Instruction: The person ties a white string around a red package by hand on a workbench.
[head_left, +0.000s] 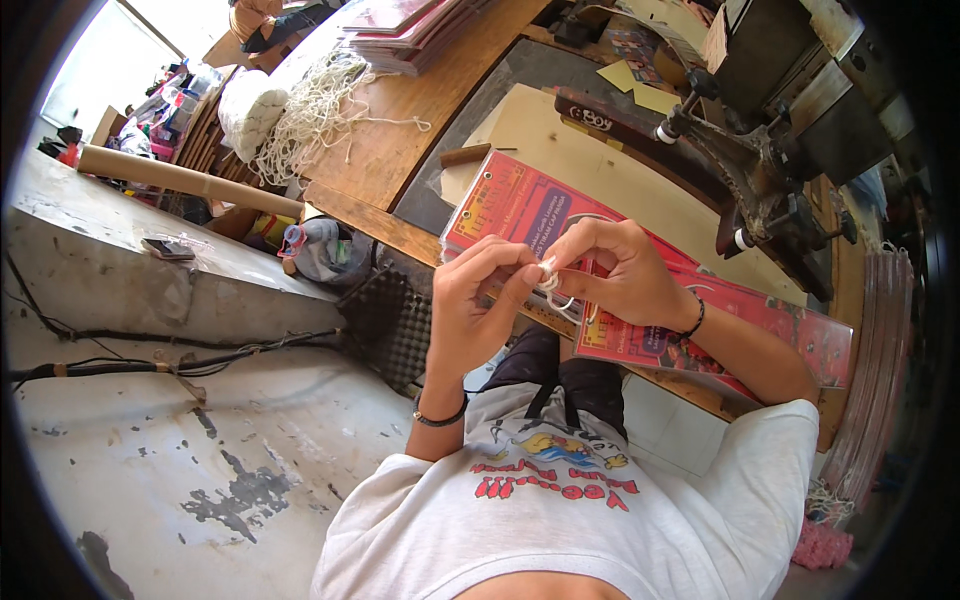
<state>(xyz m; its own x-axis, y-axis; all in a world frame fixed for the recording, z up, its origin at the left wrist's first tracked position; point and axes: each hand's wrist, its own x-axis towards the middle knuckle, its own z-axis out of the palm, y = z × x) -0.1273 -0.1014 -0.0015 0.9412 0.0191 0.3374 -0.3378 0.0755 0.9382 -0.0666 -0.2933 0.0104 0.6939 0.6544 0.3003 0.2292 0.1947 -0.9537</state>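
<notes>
Over the front edge of the workbench, my left hand (pixel 472 305) and my right hand (pixel 622 278) meet fingertip to fingertip. Between them is a short white string (pixel 549 283), bunched into a loop or knot, with thumb and fingers of both hands pinching it. Just beyond lies a stack of red printed sheets (pixel 515 205) with a glossy face and metal-ringed holes along one edge. More red sheets (pixel 770 330) lie under my right forearm, with white string through a hole at their left end. My fingers partly cover the knot.
A heavy metal machine (pixel 770 185) stands at the right rear over a tan board (pixel 640 195). Loose white strings (pixel 315 115) hang over the bench's far left, beside another red sheet stack (pixel 415 40). A cardboard tube (pixel 190 182) and a phone (pixel 168 249) rest on the left ledge.
</notes>
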